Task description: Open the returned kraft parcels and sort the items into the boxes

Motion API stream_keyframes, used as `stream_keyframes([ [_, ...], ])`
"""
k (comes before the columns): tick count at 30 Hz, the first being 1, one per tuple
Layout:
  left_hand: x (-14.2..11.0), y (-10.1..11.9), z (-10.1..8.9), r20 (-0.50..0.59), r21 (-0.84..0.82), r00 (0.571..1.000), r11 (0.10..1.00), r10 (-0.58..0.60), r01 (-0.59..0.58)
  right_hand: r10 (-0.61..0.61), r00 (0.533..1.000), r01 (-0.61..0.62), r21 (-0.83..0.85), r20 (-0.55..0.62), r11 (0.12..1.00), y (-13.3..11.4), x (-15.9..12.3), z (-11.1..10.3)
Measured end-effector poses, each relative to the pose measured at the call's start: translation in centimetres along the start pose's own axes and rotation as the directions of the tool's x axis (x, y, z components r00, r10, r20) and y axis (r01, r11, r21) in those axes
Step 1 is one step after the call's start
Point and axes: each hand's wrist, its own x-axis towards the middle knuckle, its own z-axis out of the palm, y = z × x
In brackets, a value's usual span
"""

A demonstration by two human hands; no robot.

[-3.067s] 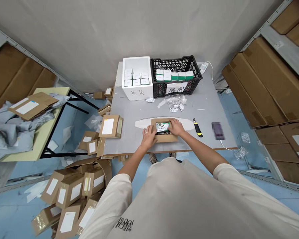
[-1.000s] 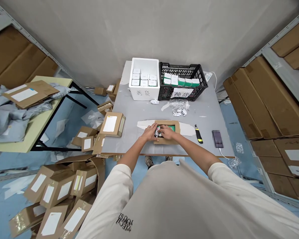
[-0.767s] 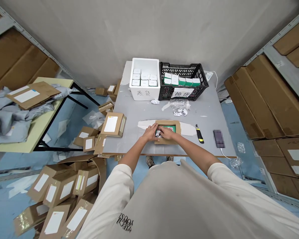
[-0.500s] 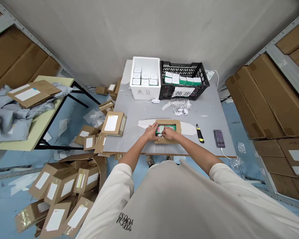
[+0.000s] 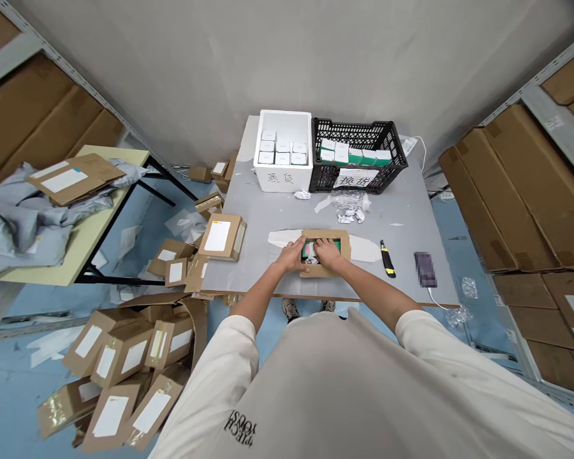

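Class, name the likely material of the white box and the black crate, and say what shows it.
The white box looks like matt expanded foam, given its thick, chunky walls. The black crate is probably moulded plastic, with a regular lattice of small holes.

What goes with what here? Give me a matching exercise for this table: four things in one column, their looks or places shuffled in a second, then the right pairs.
Things:
1. foam box
2. knife
3. cardboard box
4. crate

Looks or places:
A. black, with a paper sign on its front
B. yellow and black, lying on the table
C. under the left hand and the right hand
D. white, with black writing on its front

Pairs: 1-D, 2-B, 3-C, 4-A.
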Motion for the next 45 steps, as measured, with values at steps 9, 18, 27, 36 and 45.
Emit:
stream_keyframes([
  [9, 0.0, -0.4, 0.0, -0.003, -0.026, 1.0, 1.0, -0.006, 0.005, 0.068, 0.995, -0.063, -0.067, 0.069, 0.996, -1.2, 0.8, -0.1],
  [18, 0.2, -0.7, 0.8, -0.028, -0.019, 1.0, 1.0, 0.002, -0.003, 0.026, 0.999, -0.024, -0.063, 0.036, 0.998, -0.7, 0.4, 0.2],
  [27, -0.4, -0.1, 0.3, -0.037, -0.041, 0.999, 0.999, -0.008, 0.007, -0.025, 1.0, 0.025, -0.026, -0.006, 0.999, 0.3, 0.1, 0.6],
  [36, -0.7, 0.4, -0.1, -0.051, -0.05, 0.999, 0.999, -0.008, 0.005, -0.009, 0.992, 0.025, 0.127, -0.126, 0.992, 3.1, -2.1, -1.3],
  [45, -0.9, 1.4, -1.3, -0.03, 0.015, 1.0, 1.0, -0.007, 0.008, 0.125, 0.932, 0.054, 0.471, -0.34, 0.88, 5.3, -4.9, -2.8],
])
